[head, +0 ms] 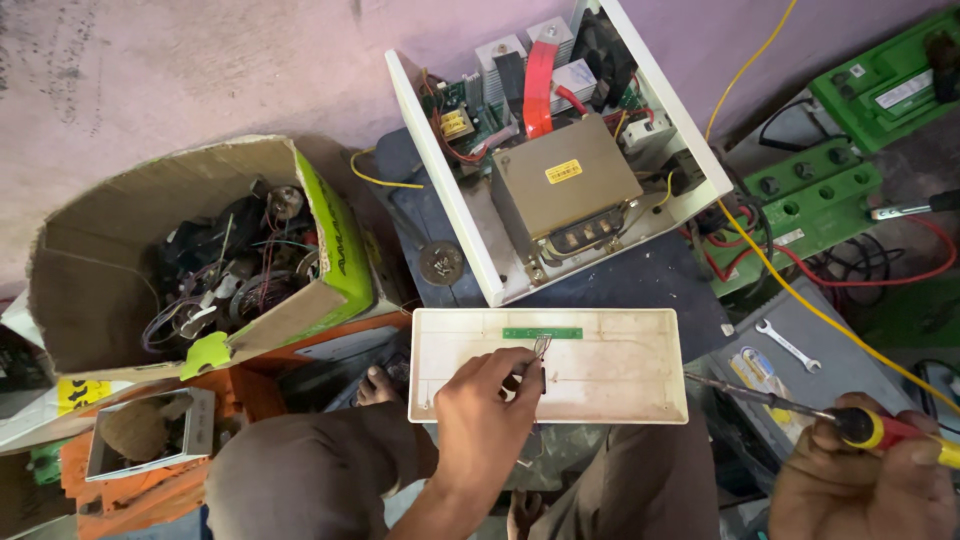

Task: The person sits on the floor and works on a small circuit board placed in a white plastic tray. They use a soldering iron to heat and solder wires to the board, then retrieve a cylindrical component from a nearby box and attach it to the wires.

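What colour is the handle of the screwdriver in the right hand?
Red and yellow, on the screwdriver in the right hand; head view.

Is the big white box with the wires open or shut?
Open. The white box has no cover, so its metal block, red strap and wires show inside.

Your right hand [865,480] runs off the bottom edge; the screwdriver [800,410] handle leaves the frame at right; your left hand [485,405] hides the wire ends under its fingers; the cardboard box [200,270] contents are too tangled to tell apart.
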